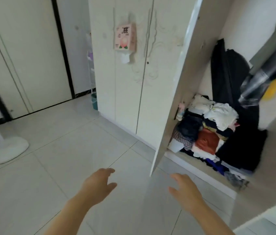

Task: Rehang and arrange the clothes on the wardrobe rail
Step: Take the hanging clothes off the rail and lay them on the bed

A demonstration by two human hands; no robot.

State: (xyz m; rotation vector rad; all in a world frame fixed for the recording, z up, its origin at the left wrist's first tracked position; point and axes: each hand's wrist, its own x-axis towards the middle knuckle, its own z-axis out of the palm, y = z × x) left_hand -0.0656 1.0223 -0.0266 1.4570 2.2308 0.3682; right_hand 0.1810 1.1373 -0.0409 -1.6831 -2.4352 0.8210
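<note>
The cream wardrobe stands open on the right, its open door edge-on to me. Inside, dark garments hang down from above, and a blurred grey and yellow garment hangs at the top right. The rail itself is out of view. A heap of folded and crumpled clothes lies on the wardrobe floor. My left hand and my right hand are stretched out low over the tiled floor, fingers relaxed, holding nothing, in front of the door's lower corner.
The wardrobe's closed doors carry a pink tissue box. A white fan base stands on the floor at the left. A room door is behind it, and a green bin sits by the wardrobe's corner.
</note>
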